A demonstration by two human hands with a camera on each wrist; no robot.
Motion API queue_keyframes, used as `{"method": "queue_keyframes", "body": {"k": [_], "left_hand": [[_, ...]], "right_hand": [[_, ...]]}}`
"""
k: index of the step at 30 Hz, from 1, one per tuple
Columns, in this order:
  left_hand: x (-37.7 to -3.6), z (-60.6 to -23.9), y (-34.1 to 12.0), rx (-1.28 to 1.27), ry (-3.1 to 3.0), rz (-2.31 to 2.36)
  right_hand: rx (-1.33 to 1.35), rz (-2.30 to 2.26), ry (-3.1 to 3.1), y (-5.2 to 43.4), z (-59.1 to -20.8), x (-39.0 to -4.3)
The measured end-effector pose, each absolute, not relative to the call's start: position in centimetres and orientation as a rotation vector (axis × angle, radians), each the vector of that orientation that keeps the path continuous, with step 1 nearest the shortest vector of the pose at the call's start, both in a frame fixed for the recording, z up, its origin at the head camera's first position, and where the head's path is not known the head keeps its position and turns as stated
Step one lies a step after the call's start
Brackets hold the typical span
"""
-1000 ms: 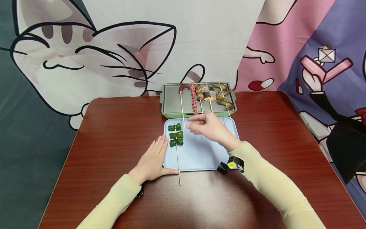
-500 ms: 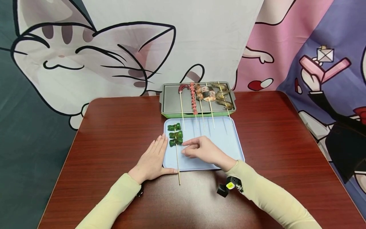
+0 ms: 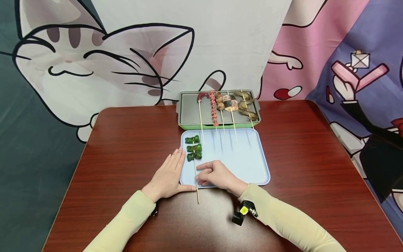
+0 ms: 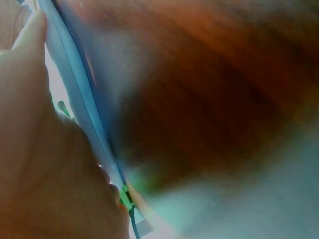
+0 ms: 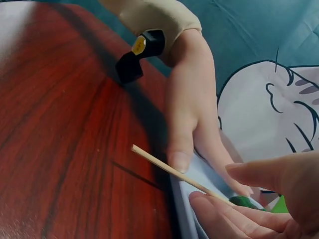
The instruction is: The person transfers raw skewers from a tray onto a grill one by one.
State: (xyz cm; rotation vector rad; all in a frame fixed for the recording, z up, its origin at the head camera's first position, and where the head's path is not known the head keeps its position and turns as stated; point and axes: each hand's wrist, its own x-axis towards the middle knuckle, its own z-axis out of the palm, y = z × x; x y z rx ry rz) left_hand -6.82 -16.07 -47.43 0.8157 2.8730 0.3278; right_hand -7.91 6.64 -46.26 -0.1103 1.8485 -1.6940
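Right now your green pepper skewer [image 3: 193, 154] lies along the left side of the light blue tray [image 3: 242, 164], 3 green pieces up near the far end, bare stick running toward you and sticking out past the tray's near edge over the table [image 3: 119, 147].

Your right hand [image 3: 217, 175] is on the tray's near left part, fingers curled, fingertips at the stick just below the lowest pepper piece. From the right wrist view your fingers [image 5: 219, 216] touch the stick from underneath, thumb above it. Looks like a pinch closing on the stick, but I cannot tell whether it is actually gripped.

Your left hand [image 3: 168, 175] lies flat on the table, fingers straight, holding nothing. Its thumb sits along the tray's near left corner, fingers against the tray's left edge. The left wrist view is blurred: only palm and the blue tray edge [image 4: 75, 94] show.

Just beyond the blue tray, touching its far edge, sits a green-rimmed grey tray [image 3: 189, 112]. It carries 5 more skewers side by side: a red curved piece [image 3: 202, 96], a row of small pink pieces [image 3: 213, 108], a brown meat one [image 3: 219, 101], a rolled slice [image 3: 230, 103], and a shrimp skewer [image 3: 246, 105]. Their sticks overhang onto the blue tray.

Cartoon cat backdrop [image 3: 94, 63] hangs behind the table.
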Motion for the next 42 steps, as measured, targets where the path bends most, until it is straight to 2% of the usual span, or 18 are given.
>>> {"method": "queue_keyframes", "body": {"k": [12, 42], "left_hand": [[-6.7, -47.2, -16.1, 0.807, 2.859, 0.319], [-6.7, -47.3, -16.1, 0.809, 2.870, 0.340]], "right_hand": [[-0.124, -1.747, 1.814, 6.2, -47.0, -7.7], [-0.094, -1.874, 1.720, 7.3, -46.0, -7.0]]}}
